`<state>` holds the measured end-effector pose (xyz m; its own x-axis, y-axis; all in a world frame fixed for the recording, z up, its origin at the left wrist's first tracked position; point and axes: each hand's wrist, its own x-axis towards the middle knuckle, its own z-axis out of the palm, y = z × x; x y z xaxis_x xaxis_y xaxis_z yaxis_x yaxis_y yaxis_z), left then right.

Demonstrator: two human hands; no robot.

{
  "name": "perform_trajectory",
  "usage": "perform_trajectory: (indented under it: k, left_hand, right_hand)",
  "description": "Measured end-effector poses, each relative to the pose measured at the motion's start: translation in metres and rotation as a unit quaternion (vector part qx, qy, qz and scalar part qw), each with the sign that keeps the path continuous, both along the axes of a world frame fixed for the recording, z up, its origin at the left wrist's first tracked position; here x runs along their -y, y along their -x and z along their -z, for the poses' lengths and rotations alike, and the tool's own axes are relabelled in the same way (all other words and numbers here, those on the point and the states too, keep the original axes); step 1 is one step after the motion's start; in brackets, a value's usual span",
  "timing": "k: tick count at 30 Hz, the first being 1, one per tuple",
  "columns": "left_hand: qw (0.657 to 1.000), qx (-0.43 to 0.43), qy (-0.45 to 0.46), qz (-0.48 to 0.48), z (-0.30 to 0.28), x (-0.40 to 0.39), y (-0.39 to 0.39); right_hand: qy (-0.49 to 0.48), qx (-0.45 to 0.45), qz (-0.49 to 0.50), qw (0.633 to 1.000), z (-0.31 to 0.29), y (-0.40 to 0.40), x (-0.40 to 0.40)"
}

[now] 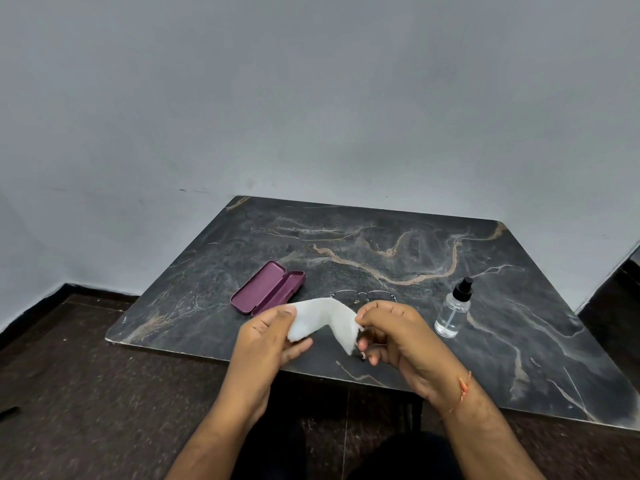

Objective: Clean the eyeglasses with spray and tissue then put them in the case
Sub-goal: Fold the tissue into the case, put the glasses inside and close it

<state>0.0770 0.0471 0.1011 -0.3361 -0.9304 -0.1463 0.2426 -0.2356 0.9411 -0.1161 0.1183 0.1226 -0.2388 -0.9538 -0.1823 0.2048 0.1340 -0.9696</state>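
Note:
A white tissue [323, 318] is stretched between both hands above the near edge of the table. My left hand [268, 336] grips its left end, and my right hand [391, 329] pinches its right end. Thin-framed eyeglasses [363, 295] lie on the table just beyond the tissue, partly hidden by it. A purple eyeglass case [268, 287] lies open to the left of the glasses. A clear spray bottle [453, 311] with a black nozzle stands upright to the right of my right hand.
The dark marble-patterned table [381, 244] stands against a grey wall. Dark floor lies to the left and below the table's near edge. An orange thread is tied round my right wrist.

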Motion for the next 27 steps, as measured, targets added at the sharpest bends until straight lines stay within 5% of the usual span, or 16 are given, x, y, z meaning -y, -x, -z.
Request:
perform_trajectory:
  k: [7, 12, 14, 19, 27]
  left_hand:
    - [0.991, 0.095, 0.027, 0.086, -0.026, 0.01, -0.021]
    - [0.962, 0.212, 0.14, 0.097, -0.036, 0.018, -0.037]
    - [0.95, 0.233, 0.179, 0.106, -0.04, 0.02, -0.041]
    - [0.938, 0.229, 0.228, 0.125, -0.049, 0.027, -0.048]
    - [0.967, 0.174, 0.183, 0.019, -0.031, 0.051, -0.066]
  right_hand:
    - [-0.058, 0.029, -0.039, 0.997, 0.004, 0.002, 0.008]
    - [0.001, -0.2, -0.005, 0.98, -0.01, -0.002, 0.017]
    - [0.072, -0.238, -0.067, 0.966, -0.016, -0.009, 0.021]
    - [0.082, -0.159, -0.178, 0.967, -0.01, -0.036, 0.035]
    - [-0.029, 0.026, -0.111, 0.993, -0.003, -0.036, 0.05]
